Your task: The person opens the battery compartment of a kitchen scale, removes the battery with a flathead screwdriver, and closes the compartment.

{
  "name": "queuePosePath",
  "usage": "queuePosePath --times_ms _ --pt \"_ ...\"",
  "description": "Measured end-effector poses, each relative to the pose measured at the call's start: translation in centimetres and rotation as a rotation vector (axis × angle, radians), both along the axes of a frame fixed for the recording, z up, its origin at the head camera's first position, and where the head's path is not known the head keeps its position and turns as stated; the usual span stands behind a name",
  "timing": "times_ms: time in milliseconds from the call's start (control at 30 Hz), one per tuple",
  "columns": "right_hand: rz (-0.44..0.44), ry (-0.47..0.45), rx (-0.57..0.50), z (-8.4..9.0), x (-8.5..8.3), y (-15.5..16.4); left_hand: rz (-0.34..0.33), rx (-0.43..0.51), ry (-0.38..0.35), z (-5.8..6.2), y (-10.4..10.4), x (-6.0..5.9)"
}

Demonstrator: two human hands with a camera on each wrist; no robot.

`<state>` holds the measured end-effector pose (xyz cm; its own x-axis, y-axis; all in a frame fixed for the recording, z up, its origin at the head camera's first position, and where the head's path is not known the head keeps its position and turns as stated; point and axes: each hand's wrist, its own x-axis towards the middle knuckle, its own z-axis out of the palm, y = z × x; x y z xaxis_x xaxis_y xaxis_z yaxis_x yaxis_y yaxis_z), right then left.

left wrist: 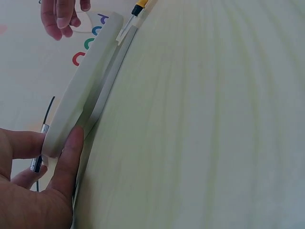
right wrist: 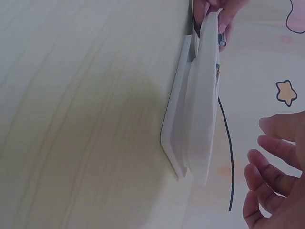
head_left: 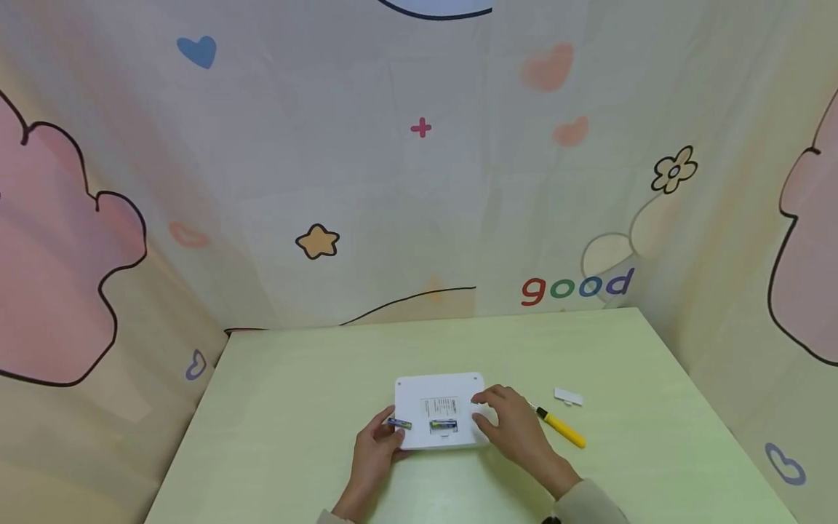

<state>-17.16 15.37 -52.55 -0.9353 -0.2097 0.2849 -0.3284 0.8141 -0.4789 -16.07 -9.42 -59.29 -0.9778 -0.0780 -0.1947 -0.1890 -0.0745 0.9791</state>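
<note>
A white rectangular device (head_left: 419, 387) lies underside up on the table, a printed label (head_left: 441, 407) on its back. Its battery slot stands uncovered, with one battery (head_left: 444, 423) inside. My left hand (head_left: 373, 453) grips the device's left edge. A second battery (head_left: 400, 423) is held by the same hand's fingers over that edge; the left wrist view shows this battery (left wrist: 36, 164) between the fingers. Over the device's right side hovers my right hand (head_left: 517, 429), its fingers loosely bent with nothing between them. In the right wrist view, the right hand (right wrist: 281, 176) is apart from the device (right wrist: 202, 105).
Right of the device lies a screwdriver (head_left: 564, 429) with a yellow and black handle. Beyond it is a small white battery cover (head_left: 568, 397). The pale table (head_left: 294, 386) ends against a printed curtain (head_left: 366, 167) at the back and sides.
</note>
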Motion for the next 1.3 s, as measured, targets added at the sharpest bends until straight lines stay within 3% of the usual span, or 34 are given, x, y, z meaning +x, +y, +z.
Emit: queuePosePath --times_ms 333,400,633,967,1300 --pt "0.107 0.069 0.064 -0.3 -0.4 -2.0 -0.008 -0.005 -0.013 -0.3 -0.1 -0.1" --pt "0.132 0.086 0.096 -0.5 -0.5 -2.4 -0.009 -0.007 -0.017 0.0 -0.1 0.0" --pt "0.178 0.144 0.167 -1.2 -1.0 -3.6 -0.022 0.015 -0.006 2.9 -0.1 1.0" --pt "0.186 0.117 0.233 -2.1 -1.6 -4.4 -0.033 0.009 -0.019 -0.1 -0.3 -0.1" --pt "0.193 0.149 0.244 -2.6 -1.8 -5.0 -0.034 0.014 -0.010 0.1 -0.3 0.1"
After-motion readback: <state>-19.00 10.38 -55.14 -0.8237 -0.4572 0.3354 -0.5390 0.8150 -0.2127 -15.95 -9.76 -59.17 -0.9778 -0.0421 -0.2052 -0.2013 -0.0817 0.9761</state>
